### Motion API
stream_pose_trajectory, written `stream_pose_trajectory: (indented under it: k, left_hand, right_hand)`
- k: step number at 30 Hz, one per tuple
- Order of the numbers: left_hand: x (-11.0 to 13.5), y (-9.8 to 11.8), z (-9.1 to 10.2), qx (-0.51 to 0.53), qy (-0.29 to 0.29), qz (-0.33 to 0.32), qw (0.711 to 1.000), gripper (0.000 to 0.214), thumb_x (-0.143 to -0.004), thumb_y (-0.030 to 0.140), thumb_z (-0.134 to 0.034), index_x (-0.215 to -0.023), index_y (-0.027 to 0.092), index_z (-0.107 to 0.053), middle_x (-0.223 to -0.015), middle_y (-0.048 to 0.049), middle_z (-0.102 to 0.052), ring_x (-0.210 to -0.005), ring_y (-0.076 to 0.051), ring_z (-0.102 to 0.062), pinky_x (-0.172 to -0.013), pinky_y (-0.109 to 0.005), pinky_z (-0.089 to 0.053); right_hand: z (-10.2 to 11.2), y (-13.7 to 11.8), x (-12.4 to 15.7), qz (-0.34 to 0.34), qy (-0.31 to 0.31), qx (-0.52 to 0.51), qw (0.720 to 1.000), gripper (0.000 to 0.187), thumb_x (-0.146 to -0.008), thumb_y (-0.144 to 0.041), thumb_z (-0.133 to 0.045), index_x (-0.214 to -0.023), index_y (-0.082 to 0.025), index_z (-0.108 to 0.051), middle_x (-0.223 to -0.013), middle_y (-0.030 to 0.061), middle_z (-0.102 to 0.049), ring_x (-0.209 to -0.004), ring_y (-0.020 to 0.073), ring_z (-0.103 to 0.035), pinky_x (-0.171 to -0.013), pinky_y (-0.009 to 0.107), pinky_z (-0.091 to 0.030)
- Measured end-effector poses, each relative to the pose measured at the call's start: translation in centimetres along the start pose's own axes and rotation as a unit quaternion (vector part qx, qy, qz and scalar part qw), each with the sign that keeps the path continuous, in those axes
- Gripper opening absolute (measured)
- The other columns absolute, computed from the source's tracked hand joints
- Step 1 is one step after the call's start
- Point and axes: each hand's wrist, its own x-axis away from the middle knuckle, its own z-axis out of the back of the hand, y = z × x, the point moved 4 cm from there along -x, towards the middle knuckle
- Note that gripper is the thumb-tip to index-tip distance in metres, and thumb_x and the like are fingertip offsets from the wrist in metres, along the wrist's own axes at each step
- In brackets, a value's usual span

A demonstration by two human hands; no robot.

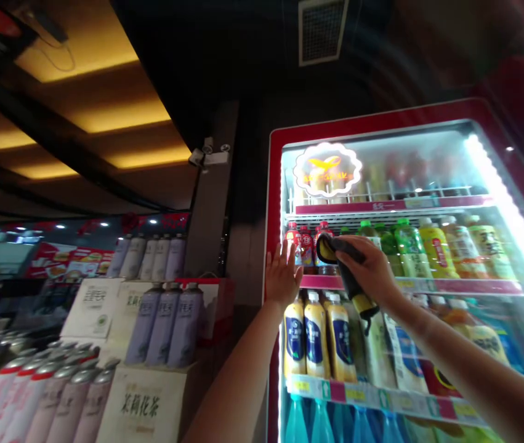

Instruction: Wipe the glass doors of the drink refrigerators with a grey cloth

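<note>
My left hand (281,275) lies flat and open against the red left frame of a lit drinks fridge (274,184), fingers pointing up. My right hand (367,266) is closed on a dark cloth with a yellow edge (351,277), pressing it on the fridge's glass door at the middle shelf. Behind the glass stand red-labelled bottles (305,243), green and yellow tea bottles (428,246), and yellow bottles with blue labels (316,335) one shelf lower.
To the left is a stacked display of tall pale purple cans (164,323), pink cans (35,394) and white cartons with printed characters (139,403). A grey pillar (210,215) stands between display and fridge. Blue bottles (321,424) fill the fridge's bottom shelf.
</note>
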Motion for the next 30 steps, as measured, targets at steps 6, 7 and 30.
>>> stream_pose_trajectory:
  k: [6, 7, 30]
  left_hand:
    - [0.8, 0.1, 0.0, -0.009, 0.021, -0.004, 1.0, 0.067, -0.103, 0.046, -0.037, -0.162, 0.019, -0.021, -0.17, -0.0108, -0.025, -0.158, -0.029, -0.02, -0.126, -0.056, -0.026]
    - [0.8, 0.1, 0.1, -0.007, 0.019, -0.002, 1.0, 0.067, -0.103, 0.045, -0.037, -0.162, 0.019, -0.021, -0.17, -0.0106, -0.025, -0.157, -0.029, -0.02, -0.125, -0.056, -0.027]
    - [2.0, -0.3, 0.0, 0.032, 0.055, -0.027, 0.998, 0.068, -0.099, 0.029, -0.041, -0.162, 0.021, -0.017, -0.17, -0.0088, -0.024, -0.158, -0.029, -0.019, -0.126, -0.057, -0.03]
  right_hand:
    - [-4.4, 0.8, -3.7, 0.152, -0.019, 0.136, 0.979, 0.041, -0.079, -0.017, -0.056, -0.115, -0.024, -0.073, -0.121, 0.0108, -0.064, -0.107, 0.0266, -0.065, -0.097, 0.043, -0.053]
    - [-5.4, 0.8, -4.8, 0.159, -0.022, 0.157, 0.974, 0.041, -0.079, -0.015, -0.057, -0.116, -0.024, -0.073, -0.119, 0.0103, -0.065, -0.105, 0.0267, -0.065, -0.095, 0.043, -0.054]
    - [-16.4, 2.5, -14.1, 0.229, -0.09, 0.366, 0.898, 0.055, -0.088, -0.009, -0.047, -0.137, -0.026, -0.064, -0.145, 0.0084, -0.059, -0.136, 0.03, -0.047, -0.109, 0.047, -0.042]
